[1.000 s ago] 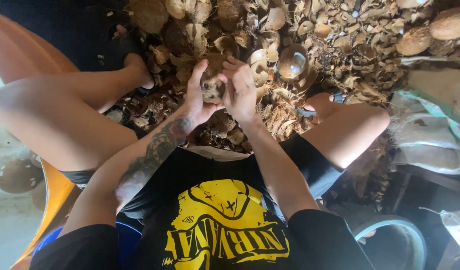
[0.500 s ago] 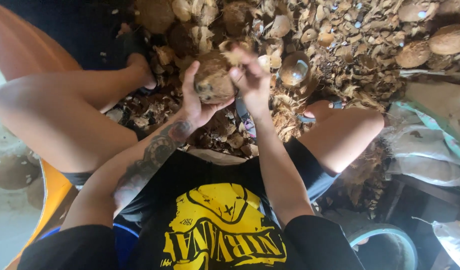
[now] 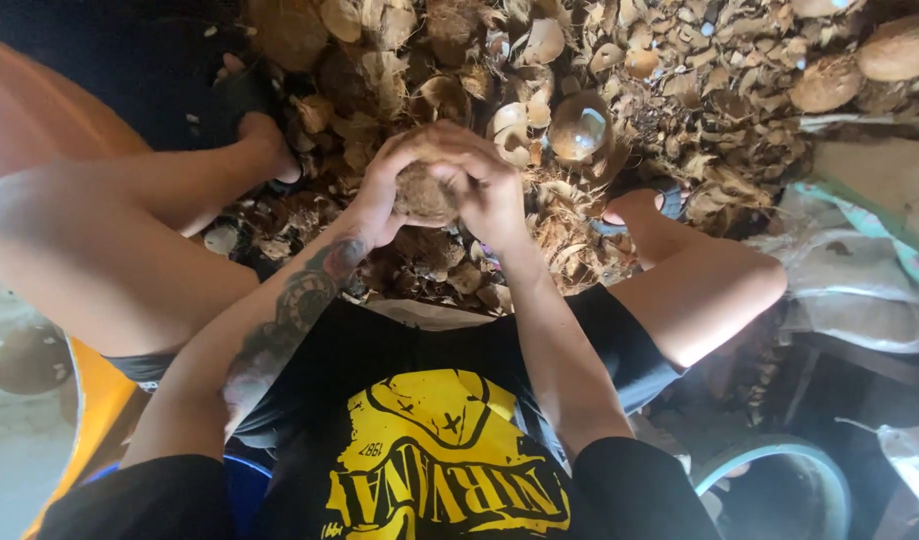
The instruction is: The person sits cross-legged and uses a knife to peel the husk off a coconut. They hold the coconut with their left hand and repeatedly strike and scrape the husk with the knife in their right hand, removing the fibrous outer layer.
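Left hand (image 3: 385, 190) and right hand (image 3: 485, 185) both clasp one brown coconut (image 3: 423, 193); husk pile (image 3: 630, 90) crowds far side, knees flank both sides.

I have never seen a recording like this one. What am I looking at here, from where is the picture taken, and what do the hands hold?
The camera sits on a person's head and looks down, so you see that person's own body: black shirt, bare knees and two forearms. No machine is here. The left hand and the right hand close together around one brown, hairy coconut, held above the ground between the knees. The ground is covered by a heap of husk pieces and broken shells. One shiny rounded shell half lies just beyond the hands. Whole coconuts lie at the upper right.
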